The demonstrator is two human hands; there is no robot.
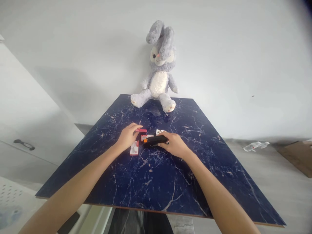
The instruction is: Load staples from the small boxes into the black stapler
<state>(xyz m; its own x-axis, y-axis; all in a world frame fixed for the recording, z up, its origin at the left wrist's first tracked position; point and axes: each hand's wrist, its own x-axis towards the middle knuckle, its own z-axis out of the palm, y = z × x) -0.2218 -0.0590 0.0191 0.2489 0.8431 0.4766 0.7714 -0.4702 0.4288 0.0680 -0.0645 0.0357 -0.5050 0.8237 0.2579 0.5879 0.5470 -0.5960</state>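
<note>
My left hand pinches a small red box just above the table, its narrow side facing me. Between the fingers and thumb of my right hand is a black stapler with an orange front end pointing left. A red and white staple box lies flat below my left fingers. Another red and white box shows partly behind the stapler. Behind my right fingertips is a white box with a dark picture, partly covered.
A blue marbled table spreads under both hands. At its far edge a grey plush rabbit sits against the wall. On the floor to the right are a clear plastic bottle and a brown cardboard box. A white cabinet stands left.
</note>
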